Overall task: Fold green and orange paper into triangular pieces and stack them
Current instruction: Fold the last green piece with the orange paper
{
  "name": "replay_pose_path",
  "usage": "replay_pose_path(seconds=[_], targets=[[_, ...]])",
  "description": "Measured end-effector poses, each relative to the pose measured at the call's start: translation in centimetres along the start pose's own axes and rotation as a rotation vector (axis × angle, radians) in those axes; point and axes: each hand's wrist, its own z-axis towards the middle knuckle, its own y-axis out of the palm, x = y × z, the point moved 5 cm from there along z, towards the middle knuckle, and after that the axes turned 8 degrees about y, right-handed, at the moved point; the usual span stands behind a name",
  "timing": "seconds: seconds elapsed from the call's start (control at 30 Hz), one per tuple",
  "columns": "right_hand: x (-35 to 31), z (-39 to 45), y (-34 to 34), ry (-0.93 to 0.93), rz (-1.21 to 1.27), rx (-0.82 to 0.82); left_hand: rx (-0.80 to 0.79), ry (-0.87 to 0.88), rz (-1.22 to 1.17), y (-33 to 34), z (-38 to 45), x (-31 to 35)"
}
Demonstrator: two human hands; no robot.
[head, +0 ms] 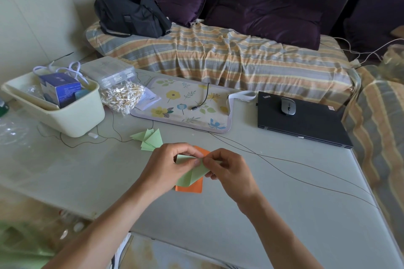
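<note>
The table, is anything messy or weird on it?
A little. A bag of cotton swabs slumps against the cream bin, thin cords trail loosely across the table, and a mouse sits on the closed laptop.

One green paper [192,176], one orange paper [192,188], one pile of folded green triangles [150,140], one laptop [301,120], one mouse [288,106]
</note>
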Motion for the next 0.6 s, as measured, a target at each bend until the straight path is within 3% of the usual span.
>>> replay_pose_path(seconds=[0.6], targets=[[0.22, 0.25, -0.59, 0.075, 0.091, -0.018, 0.095, -0.042, -0.015, -0.35, 0.04, -0.34]])
